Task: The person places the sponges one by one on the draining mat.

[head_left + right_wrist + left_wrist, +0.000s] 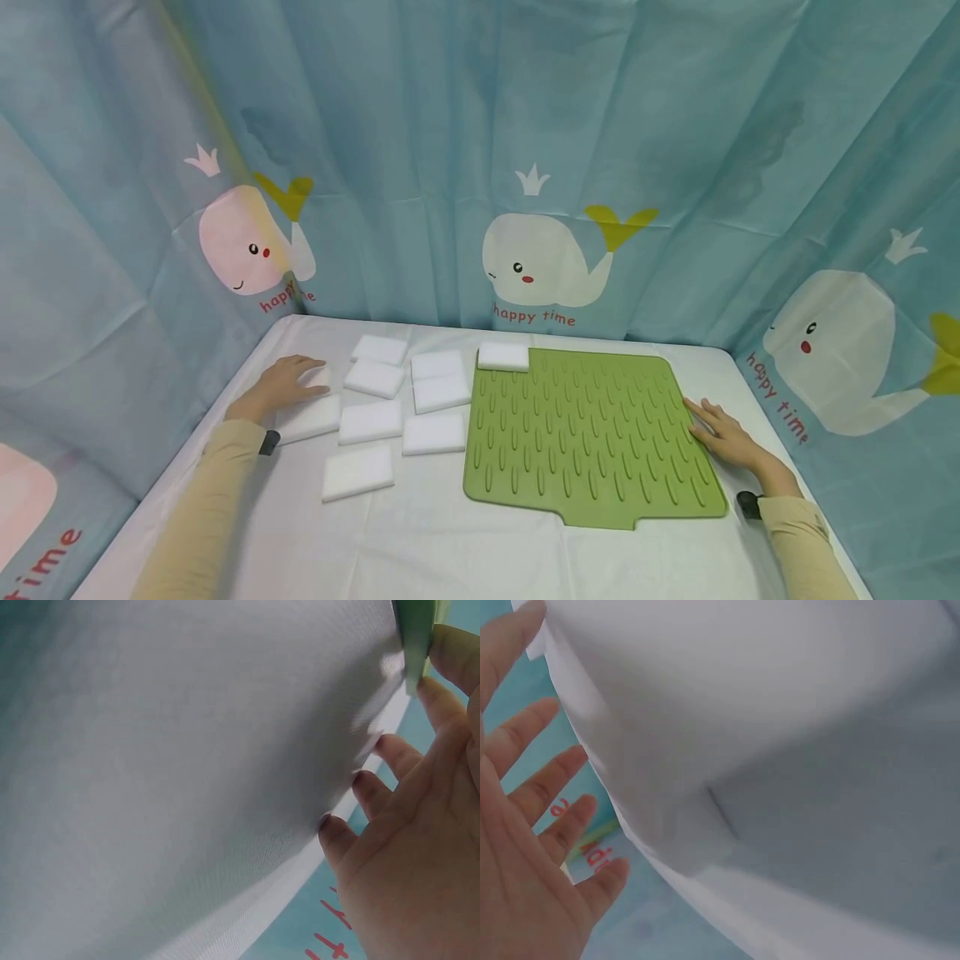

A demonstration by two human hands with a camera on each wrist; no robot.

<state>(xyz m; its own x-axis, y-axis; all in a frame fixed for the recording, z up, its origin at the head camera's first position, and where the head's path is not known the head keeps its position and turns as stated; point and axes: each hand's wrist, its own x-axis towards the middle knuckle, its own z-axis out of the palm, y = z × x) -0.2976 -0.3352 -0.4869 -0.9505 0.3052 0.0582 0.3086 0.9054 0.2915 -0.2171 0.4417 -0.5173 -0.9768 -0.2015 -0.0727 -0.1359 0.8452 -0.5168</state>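
Observation:
My left hand (283, 387) is at the left side of the table, its fingers spread around a white sponge block (317, 377). Whether the fingers touch that block I cannot tell; the left wrist view shows them loosely extended. Just below the hand lies another white sponge block (311, 419). A green ridged silicone mat (585, 433) lies flat on the right half. At its right edge rests my right hand (727, 435), with the thumb and index fingertips against the mat's rim (417, 645) and the other fingertips on the cloth.
Several more white sponge blocks (371, 421) lie loosely grouped between the left hand and the mat. One white block (503, 357) sits on the mat's far left corner. A white cloth covers the table (450, 550); blue whale-print curtains (420, 167) stand behind and at both sides.

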